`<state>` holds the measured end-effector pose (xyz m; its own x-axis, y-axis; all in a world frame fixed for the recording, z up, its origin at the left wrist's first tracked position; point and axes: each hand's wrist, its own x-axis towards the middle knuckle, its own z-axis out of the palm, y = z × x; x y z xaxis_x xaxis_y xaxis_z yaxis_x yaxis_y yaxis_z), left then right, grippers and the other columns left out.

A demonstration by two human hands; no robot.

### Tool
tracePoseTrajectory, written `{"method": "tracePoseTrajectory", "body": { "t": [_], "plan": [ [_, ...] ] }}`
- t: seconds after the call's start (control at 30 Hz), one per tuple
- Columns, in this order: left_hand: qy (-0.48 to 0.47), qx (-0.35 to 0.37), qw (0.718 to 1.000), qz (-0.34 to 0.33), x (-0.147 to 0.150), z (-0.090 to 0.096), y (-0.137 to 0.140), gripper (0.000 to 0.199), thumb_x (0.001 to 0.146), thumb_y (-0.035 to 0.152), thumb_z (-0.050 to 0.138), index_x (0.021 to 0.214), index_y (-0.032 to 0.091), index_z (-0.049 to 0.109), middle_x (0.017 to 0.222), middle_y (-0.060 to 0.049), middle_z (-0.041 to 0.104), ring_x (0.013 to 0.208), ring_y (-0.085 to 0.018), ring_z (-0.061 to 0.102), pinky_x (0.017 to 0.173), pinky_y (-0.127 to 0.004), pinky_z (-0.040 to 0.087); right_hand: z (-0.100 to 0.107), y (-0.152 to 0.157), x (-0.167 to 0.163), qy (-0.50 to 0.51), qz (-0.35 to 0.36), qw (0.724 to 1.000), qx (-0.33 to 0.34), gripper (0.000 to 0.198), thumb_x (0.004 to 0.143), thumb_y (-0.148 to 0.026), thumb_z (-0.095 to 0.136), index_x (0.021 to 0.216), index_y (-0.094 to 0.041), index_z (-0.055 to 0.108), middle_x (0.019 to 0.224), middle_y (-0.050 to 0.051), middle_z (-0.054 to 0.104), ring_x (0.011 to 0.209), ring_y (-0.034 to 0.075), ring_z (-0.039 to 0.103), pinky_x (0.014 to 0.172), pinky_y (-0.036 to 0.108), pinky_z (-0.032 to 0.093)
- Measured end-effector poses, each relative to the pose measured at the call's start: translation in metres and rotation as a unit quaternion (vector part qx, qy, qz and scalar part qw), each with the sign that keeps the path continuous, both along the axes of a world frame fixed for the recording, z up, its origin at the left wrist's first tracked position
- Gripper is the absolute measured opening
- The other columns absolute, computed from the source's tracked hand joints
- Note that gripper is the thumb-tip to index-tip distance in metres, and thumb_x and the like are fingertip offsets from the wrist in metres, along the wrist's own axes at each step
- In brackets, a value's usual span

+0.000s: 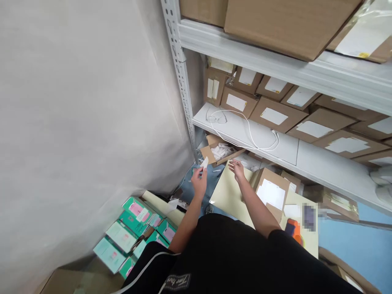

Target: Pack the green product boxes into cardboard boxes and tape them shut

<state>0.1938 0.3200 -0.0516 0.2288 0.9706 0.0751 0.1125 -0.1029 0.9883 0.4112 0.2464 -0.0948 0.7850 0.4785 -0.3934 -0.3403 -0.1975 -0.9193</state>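
My left hand (199,181) pinches a small white paper slip (204,163), held up between thumb and fingers. To its right, my right hand (237,169) is raised over the corner of a cream-coloured table (228,190). Its fingers are loosely bent and apart, and I make out nothing in them. Just beyond both hands, an open cardboard box (208,154) sits below the shelf, with crumpled white paper strips (222,151) inside.
Brown cartons (274,116) with white labels line the shelf (260,141), where a white cable (249,126) and glasses (217,118) lie. Another carton (271,194) and an orange object (294,229) rest on the table. Green boxes (136,214) are stacked at lower left beside the wall.
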Motion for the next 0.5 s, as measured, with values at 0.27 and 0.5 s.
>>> {"method": "tracePoseTrajectory", "body": {
  "t": [0.27, 0.5],
  "plan": [
    [0.11, 0.274, 0.91, -0.292, 0.068, -0.016, -0.059, 0.011, 0.088, 0.024, 0.072, 0.096, 0.026, 0.08, 0.106, -0.008, 0.077, 0.104, -0.026, 0.069, 0.097, -0.042, 0.052, 0.048, -0.111, -0.041, 0.076, -0.003, 0.995, 0.07, 0.045, 0.075, -0.064, 0.081, 0.086, -0.021, 0.075, 0.085, 0.006, 0.077, 0.086, 0.022, 0.072, 0.073, 0.031, 0.056],
    [0.128, 0.248, 0.837, -0.471, 0.116, -0.018, -0.128, 0.053, 0.079, 0.028, 0.083, 0.13, 0.027, 0.069, 0.14, -0.012, 0.065, 0.131, -0.035, 0.056, 0.111, -0.048, 0.042, 0.034, -0.207, -0.035, 0.001, -0.267, 0.963, 0.029, 0.038, 0.068, -0.057, 0.082, 0.072, -0.021, 0.068, 0.072, 0.001, 0.069, 0.071, 0.017, 0.061, 0.066, 0.028, 0.049]
  ]
}}
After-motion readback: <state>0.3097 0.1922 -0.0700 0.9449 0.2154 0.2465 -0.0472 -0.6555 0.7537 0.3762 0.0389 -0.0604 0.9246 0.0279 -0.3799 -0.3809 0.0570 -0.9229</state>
